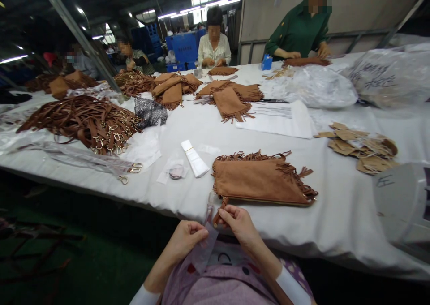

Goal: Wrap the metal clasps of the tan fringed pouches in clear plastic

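A brown fringed pouch (257, 179) lies flat on the white-covered table in front of me, its fringe along the far and right edges. At its near left corner hangs a short brown strap (220, 208), pinched between the fingers of my right hand (239, 222). Just left of it, my left hand (188, 240) is closed on a clear plastic sleeve (208, 238) that hangs over the table's edge beside the strap. A folded white strip bundle (195, 158) and a small clear packet (175, 171) rest left of the pouch.
Brown straps with metal clasps (90, 121) are heaped at the left. More fringed pouches (231, 100) and a white sheet (278, 119) lie farther back. Cardboard tags (363, 146) and plastic bags (322, 85) are at the right. Several people sit or stand across the table.
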A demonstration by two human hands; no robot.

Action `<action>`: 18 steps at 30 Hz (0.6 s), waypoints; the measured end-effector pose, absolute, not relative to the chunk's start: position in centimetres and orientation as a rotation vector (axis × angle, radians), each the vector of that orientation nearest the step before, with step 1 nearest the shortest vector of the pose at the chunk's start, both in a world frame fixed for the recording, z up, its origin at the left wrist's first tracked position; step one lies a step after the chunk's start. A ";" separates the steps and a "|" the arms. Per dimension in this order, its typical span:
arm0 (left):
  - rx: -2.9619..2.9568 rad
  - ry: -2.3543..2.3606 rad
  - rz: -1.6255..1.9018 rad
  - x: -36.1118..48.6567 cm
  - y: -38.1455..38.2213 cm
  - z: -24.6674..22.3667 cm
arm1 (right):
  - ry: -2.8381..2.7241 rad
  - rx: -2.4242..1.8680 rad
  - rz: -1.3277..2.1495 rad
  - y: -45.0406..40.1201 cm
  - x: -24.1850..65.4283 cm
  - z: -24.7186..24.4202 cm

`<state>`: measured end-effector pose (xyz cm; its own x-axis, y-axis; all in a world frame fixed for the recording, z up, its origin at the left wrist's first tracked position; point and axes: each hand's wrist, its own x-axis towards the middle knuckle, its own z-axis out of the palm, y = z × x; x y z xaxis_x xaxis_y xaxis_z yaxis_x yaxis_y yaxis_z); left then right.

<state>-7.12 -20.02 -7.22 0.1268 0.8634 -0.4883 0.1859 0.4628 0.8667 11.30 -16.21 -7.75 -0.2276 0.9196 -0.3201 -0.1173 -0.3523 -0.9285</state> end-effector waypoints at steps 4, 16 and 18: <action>0.925 1.349 0.648 -7.1 -20.0 -7.3 | -1.062 -1.226 1.679 -16.2 11.2 -7.9; 0.821 1.329 0.718 -6.8 -19.8 -8.7 | -1.065 -1.271 1.698 -16.5 10.9 -9.3; 0.830 1.328 0.762 -6.5 -19.8 -9.2 | -1.075 -1.280 1.698 -16.5 10.8 -9.0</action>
